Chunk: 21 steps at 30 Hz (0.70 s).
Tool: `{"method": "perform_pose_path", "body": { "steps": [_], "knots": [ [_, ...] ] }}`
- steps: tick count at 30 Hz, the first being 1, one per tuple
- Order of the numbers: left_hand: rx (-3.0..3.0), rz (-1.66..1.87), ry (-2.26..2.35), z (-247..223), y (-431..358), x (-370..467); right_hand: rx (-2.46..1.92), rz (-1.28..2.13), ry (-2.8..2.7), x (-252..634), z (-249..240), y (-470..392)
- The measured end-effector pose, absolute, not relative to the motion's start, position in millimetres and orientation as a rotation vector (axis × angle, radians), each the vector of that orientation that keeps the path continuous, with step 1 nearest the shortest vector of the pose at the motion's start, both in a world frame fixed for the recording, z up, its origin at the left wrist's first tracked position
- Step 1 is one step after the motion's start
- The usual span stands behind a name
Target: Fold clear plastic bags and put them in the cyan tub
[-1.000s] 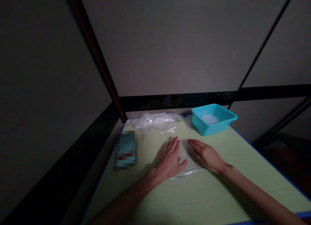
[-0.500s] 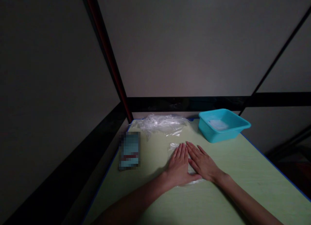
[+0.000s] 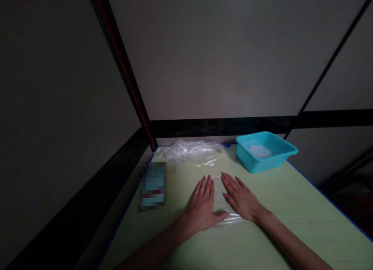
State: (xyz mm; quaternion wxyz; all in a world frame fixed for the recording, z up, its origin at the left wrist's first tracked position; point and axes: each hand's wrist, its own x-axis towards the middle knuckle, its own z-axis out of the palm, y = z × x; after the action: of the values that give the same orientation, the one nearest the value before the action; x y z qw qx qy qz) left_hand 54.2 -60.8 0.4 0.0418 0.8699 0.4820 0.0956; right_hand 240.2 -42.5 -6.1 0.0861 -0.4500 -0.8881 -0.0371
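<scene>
A clear plastic bag or sheet [image 3: 220, 196] lies flat on the pale green table, partly under both palms. My left hand [image 3: 202, 208] rests on its left side, fingers stretched forward and thumb out to the right. On its right side my right hand [image 3: 241, 198] lies flat, fingers pointing forward and left. Neither hand grips anything. Shiny creases cross the plastic near its front edge, between the left thumb and the right wrist. Its outer edges are mostly hidden by the hands.
Crumpled clear plastic [image 3: 192, 151] is heaped along the table's back edge. A turquoise basin [image 3: 259, 165] with something white inside stands at the back right. At the left edge lies a flat blurred-out item [image 3: 153, 184]. Walls [image 3: 218, 68] rise behind and left of the table [image 3: 279, 200].
My left hand has slid left across the plastic, widening the gap between the hands. My right hand has hardly moved on it. The view has shifted slightly.
</scene>
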Motion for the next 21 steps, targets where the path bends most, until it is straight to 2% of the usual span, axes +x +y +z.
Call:
{"method": "perform_pose_path", "body": {
  "steps": [6,9,15,21],
  "knots": [
    [2.592,0.33,1.449,3.0,-68.0,25.8,-1.306,-0.042,-2.592,240.1,-5.9,-42.4],
    [2.394,0.572,1.308,4.2,-67.2,16.6,-1.264,0.104,-2.524,243.0,-2.0,-42.7],
    [1.536,1.103,1.01,3.6,-52.0,13.7,-1.042,0.37,-2.232,254.8,19.5,-49.4],
    [1.325,1.149,1.008,7.8,-48.3,18.9,-0.893,0.105,-2.548,277.9,42.5,-74.1]
  ]
}}
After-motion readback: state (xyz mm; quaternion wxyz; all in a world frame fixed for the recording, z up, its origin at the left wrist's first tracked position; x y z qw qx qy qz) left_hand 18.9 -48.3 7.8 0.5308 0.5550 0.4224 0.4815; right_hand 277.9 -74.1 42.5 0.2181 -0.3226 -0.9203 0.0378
